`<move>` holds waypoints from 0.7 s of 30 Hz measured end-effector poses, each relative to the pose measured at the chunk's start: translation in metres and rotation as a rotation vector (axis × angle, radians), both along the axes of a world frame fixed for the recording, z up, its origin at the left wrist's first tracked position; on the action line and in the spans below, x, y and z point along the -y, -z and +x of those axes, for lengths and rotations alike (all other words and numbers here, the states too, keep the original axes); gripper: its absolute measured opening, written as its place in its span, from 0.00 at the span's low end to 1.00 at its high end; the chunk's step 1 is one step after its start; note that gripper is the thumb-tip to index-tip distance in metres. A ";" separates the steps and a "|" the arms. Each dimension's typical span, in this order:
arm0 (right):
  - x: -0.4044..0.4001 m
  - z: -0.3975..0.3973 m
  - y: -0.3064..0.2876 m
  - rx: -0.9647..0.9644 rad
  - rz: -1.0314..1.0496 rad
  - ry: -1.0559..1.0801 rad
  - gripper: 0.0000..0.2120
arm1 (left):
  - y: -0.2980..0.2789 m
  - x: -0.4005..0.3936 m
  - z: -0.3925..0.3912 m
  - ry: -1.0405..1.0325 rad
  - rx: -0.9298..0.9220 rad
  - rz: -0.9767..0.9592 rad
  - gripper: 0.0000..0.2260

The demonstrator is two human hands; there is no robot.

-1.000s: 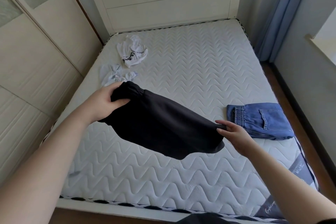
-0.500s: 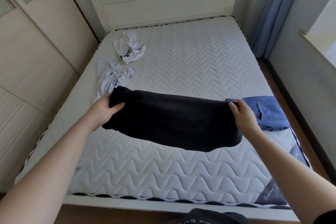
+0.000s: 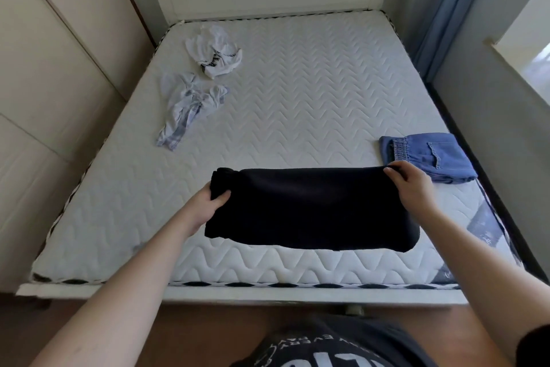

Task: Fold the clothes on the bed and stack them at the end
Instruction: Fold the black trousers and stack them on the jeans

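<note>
1. Seen from a head-worn camera at the foot of a bed [image 3: 297,116], looking down over both forearms.
2. Held up between the two hands: a black garment [image 3: 309,209], folded into a wide band and hanging just above the near end of the mattress, not lying flat on it.
3. Left hand [image 3: 205,206] closed in a grip on the garment's left end, thumb curled over the front of the bunched edge, fingers hidden behind the cloth.
4. Right hand [image 3: 409,185] pinching the top right corner, fingertips curled over the upper edge.
5. Just beyond the right grip, touching or nearly touching it: folded blue denim shorts [image 3: 431,158], lying at the right side of the bed's end.
6. Well beyond the left grip, toward the headboard: a crumpled pale checked garment [image 3: 187,107] and, further still, a crumpled white top with black lettering [image 3: 217,54]; both unfolded.
7. Step in hand, by judgement: finishing the fold of the black piece, roughly the second of four items.
8. Next move, by judgement: carrying the band rightward and lowering it squarely onto the denim, keeping both grips level so the folded layers do not slide apart, then letting go only once the cloth rests on the stack.
</note>
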State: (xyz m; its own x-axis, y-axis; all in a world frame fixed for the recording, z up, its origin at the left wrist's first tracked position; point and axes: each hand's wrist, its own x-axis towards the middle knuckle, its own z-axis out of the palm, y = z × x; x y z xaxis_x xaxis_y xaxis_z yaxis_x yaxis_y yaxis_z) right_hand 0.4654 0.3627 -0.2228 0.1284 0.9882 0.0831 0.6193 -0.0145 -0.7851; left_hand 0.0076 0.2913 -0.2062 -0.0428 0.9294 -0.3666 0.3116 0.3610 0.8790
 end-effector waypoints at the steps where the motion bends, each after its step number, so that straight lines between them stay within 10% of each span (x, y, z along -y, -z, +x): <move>1: 0.005 -0.003 0.006 -0.004 -0.019 -0.003 0.01 | 0.008 0.005 -0.004 -0.002 0.005 -0.010 0.15; 21: -0.074 -0.060 0.106 0.084 -0.435 -0.194 0.06 | 0.131 -0.015 -0.041 -0.171 0.052 -0.363 0.17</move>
State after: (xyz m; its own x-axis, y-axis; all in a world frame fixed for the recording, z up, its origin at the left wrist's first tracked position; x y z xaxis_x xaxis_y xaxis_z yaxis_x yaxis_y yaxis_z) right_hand 0.4059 0.4369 -0.3285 -0.0508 0.9387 -0.3411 0.7041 -0.2085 -0.6788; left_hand -0.0337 0.3066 -0.3374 -0.1583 0.7203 -0.6754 0.1786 0.6936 0.6979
